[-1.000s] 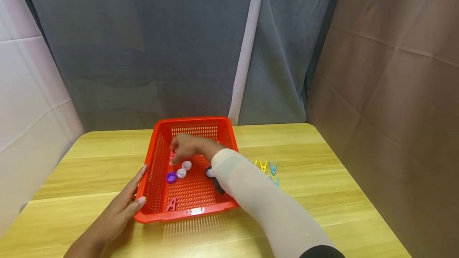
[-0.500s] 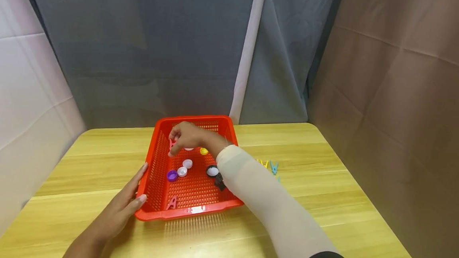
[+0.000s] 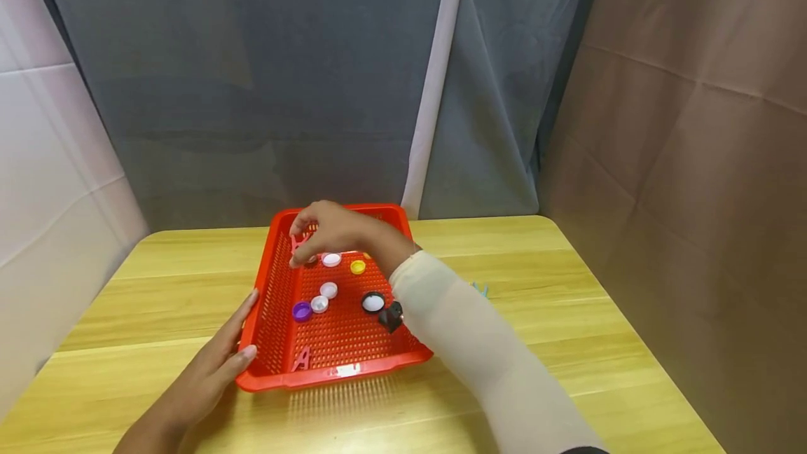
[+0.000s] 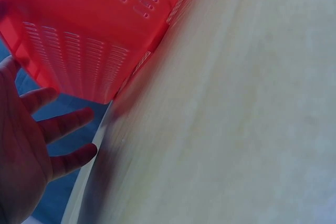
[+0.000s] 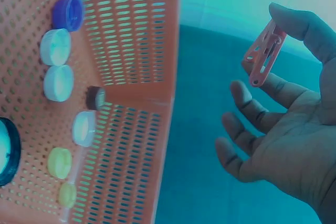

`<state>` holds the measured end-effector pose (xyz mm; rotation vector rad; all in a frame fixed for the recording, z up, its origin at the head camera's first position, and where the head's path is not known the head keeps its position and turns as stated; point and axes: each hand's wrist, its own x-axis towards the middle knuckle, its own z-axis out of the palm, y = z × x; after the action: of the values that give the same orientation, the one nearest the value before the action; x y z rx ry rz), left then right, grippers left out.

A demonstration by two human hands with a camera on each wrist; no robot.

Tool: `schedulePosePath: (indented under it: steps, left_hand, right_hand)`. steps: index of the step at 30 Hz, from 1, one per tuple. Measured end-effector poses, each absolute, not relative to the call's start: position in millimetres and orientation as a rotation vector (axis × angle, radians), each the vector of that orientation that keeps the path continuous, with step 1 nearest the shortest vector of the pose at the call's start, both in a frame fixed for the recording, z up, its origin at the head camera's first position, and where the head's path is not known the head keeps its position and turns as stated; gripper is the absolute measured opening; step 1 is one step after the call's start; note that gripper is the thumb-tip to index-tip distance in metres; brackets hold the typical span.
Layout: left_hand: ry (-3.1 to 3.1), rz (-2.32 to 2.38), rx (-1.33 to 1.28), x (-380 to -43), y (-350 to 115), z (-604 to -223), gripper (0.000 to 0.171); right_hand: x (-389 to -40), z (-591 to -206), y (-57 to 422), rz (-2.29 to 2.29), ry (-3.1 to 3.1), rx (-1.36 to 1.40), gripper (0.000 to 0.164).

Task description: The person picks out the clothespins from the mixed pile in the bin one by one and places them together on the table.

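Note:
Between its thumb and index finger, my right hand (image 3: 334, 230) pinches a pink clothespin (image 5: 266, 55), above the back left part of the red plastic basket (image 3: 347, 372). The other fingers of that hand are bent and hold nothing. My left hand (image 3: 204, 377) touches the basket's left rim, thumb and fingers extended. Inside the basket lie a purple cap (image 3: 302, 312), several white caps (image 3: 319, 305), yellow caps (image 3: 357, 267) and a black-rimmed white lid (image 3: 373, 302). A second pink clothespin (image 3: 302, 359) leans at the front left corner.
A small black object (image 3: 391, 317) lies in the basket near its right side. Beyond the right forearm, a blue clothespin (image 3: 482, 290) shows on the wooden table (image 3: 567, 342), partly hidden by the sleeve. Cloth curtains (image 3: 284, 90) stand behind and at both sides.
My right hand has risen and moved toward the back of the basket with the pink clothespin, uncovering white and yellow caps and the black-rimmed lid. The left hand stays at the rim.

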<state>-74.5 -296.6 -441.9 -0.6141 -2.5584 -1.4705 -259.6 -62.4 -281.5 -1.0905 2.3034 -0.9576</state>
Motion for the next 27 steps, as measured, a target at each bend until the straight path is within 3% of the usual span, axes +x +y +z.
schedulePosePath:
  steps: [6, 12, 27]
  left_hand:
    - [-2.554, -1.471, -0.615, -74.9, -295.6, -442.1, 0.082]
    - [-2.553, -1.450, -0.609, -73.9, -295.8, -442.6, 0.082]
    - [-2.562, -1.459, -0.606, -72.2, -298.5, -442.4, 0.081]
  right_hand:
    - [-248.1, -264.7, -48.2, -0.903, 2.487, -1.131, 0.040]
    - [-240.8, -256.3, -26.7, -0.916, 2.520, -1.144, 0.043]
    - [-218.1, -265.6, 38.6, -1.051, 2.548, -1.272, 0.036]
